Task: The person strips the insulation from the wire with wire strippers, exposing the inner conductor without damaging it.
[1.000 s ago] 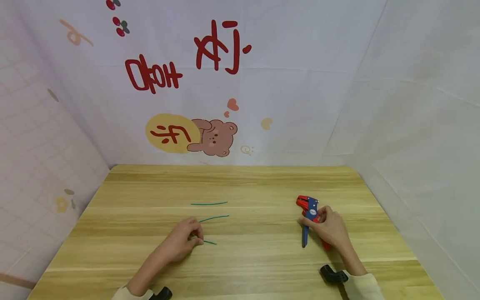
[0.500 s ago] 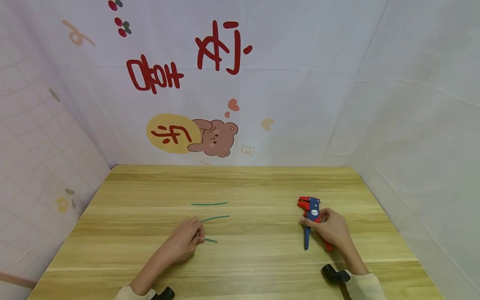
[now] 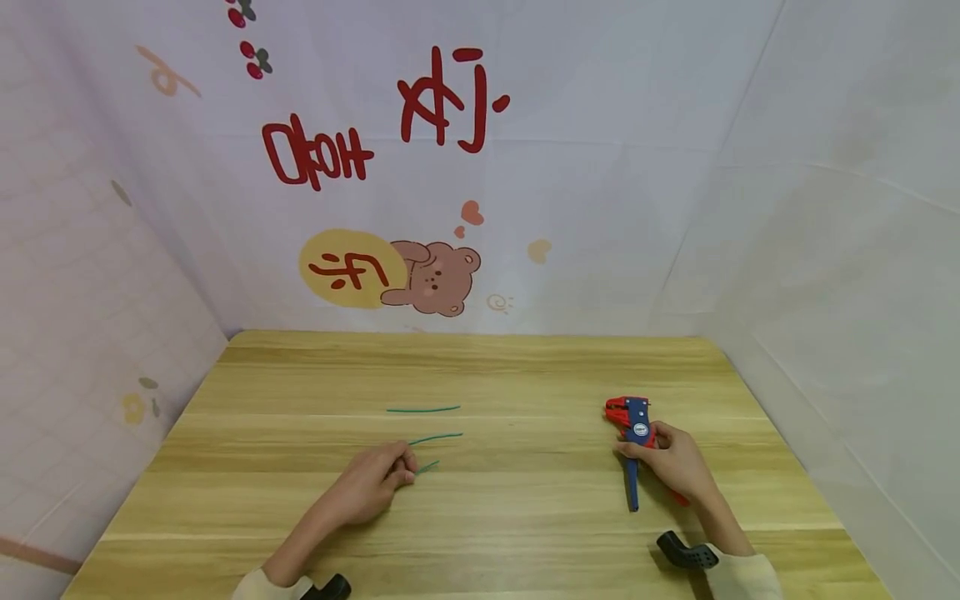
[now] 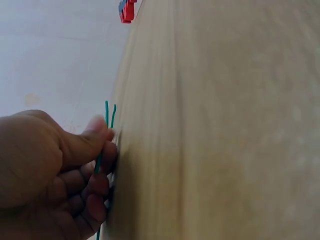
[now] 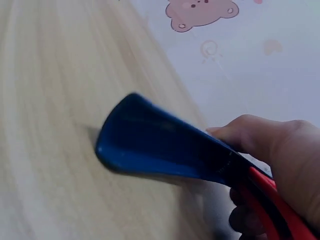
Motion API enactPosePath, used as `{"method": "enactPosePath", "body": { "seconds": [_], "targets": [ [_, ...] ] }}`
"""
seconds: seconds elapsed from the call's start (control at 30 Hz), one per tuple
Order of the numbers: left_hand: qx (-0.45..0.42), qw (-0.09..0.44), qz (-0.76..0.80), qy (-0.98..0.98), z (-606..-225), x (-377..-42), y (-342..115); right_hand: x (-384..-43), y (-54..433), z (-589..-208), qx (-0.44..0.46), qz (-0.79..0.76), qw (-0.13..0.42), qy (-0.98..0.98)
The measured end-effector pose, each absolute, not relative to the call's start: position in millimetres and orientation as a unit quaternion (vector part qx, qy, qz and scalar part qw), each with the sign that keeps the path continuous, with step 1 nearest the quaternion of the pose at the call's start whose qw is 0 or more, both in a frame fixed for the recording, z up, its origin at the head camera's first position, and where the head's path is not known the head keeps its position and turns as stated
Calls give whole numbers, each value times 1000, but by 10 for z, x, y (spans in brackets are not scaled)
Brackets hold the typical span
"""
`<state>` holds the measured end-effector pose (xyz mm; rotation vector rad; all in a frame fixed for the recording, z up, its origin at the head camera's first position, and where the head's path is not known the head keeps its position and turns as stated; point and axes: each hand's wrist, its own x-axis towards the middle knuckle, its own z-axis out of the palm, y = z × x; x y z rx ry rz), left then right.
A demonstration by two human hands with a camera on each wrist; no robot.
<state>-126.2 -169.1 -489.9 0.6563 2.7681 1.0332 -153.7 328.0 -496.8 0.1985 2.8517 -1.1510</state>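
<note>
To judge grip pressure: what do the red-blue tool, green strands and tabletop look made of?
Red-blue tool: painted metal or hard plastic; its smooth, slightly glossy blue handle fits either.
Green strands: probably plastic-coated wire, from their smooth, uniform colour; any core isn't visible.
Tabletop: wood or wood-look laminate, from the streaky grain and faint sheen.

wood-grain table | white back wall | red lettering | brown bear print

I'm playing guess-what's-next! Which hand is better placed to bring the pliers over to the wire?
Probably the right hand: it grips the pliers, and their mouth faces left. The left hand is busy pinching a green wire, whose tip sticks out on the pliers' side.
</note>
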Motion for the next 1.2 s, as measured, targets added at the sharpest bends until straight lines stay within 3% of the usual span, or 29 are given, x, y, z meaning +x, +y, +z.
{"method": "enactPosePath", "body": {
  "seconds": [0.2,0.47,0.83,1.2],
  "targets": [
    [208,94,371,900,-4859,-1260,-1743,-1506,3265,-4957,62,-415,18,907],
    [209,96,372,899,-4809,-1276,-1750,-1495,3260,-4957,31,-485,23,874],
    [214,113,402,883,-4768,-1254,-1755,-1545,3228,-4969,-134,-624,114,761],
    [220,126,421,871,-4720,-1290,-1703,-1571,3170,-4986,-182,-739,223,609]
  ]
}}
